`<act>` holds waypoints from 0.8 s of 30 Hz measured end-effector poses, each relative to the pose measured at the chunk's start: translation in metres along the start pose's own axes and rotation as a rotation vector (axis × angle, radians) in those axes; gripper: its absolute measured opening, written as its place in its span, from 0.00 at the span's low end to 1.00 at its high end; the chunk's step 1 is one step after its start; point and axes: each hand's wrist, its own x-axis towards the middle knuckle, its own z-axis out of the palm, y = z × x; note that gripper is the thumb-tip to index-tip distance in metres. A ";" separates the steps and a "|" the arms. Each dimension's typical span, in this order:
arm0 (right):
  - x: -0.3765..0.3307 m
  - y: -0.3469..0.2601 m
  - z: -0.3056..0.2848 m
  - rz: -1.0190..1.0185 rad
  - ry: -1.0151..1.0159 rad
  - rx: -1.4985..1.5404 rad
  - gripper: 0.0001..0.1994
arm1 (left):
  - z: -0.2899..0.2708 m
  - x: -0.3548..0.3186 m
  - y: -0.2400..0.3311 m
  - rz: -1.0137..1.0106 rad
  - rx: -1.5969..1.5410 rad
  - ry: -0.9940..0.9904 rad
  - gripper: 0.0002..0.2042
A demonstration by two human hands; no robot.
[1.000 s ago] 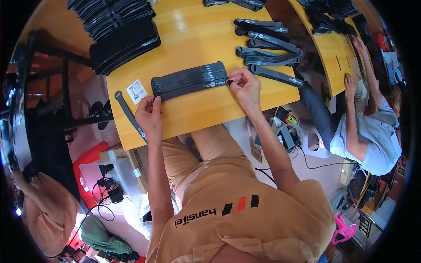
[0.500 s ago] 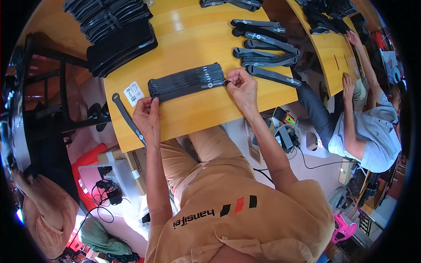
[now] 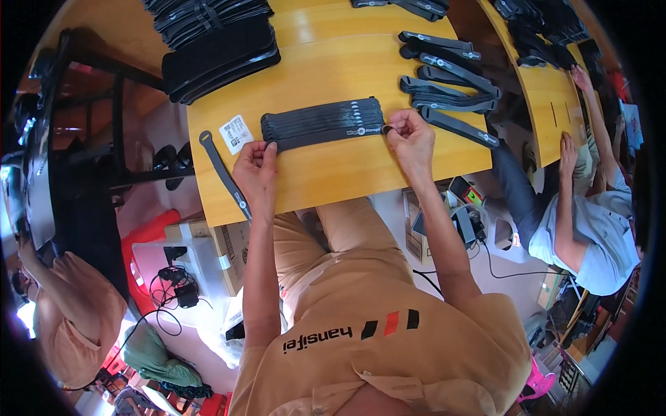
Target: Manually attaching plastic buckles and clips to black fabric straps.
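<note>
A row of several black straps (image 3: 322, 121) lies flat on the yellow wooden table (image 3: 333, 66), side by side. My left hand (image 3: 255, 170) pinches the left end of the nearest strap. My right hand (image 3: 409, 135) grips that strap's right end, fingers curled around it. A single black strap (image 3: 223, 173) lies slanted at the table's left edge, just left of my left hand. A small white printed label (image 3: 236, 133) sits between that strap and the row.
More loose black straps (image 3: 447, 76) lie to the right of the row. Stacks of black straps (image 3: 215, 41) fill the far left of the table. A person in a blue shirt (image 3: 590, 222) sits at the right, hands on another table (image 3: 555, 97). Another person (image 3: 76, 319) is lower left.
Both hands stay on the strap ends. The view has shifted slightly; the row of straps and the hands keep the same arrangement.
</note>
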 end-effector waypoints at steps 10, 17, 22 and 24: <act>-0.002 -0.007 0.002 -0.016 -0.003 0.018 0.07 | -0.001 0.000 0.001 0.018 0.087 0.021 0.07; -0.002 -0.005 0.001 0.003 -0.006 0.014 0.06 | 0.002 0.000 -0.002 0.035 0.112 0.015 0.05; -0.002 -0.011 0.000 -0.015 0.005 -0.042 0.06 | 0.003 -0.001 0.002 0.034 0.123 0.005 0.06; -0.001 -0.011 0.000 -0.029 0.009 -0.050 0.06 | 0.004 -0.001 0.002 0.040 0.129 0.003 0.06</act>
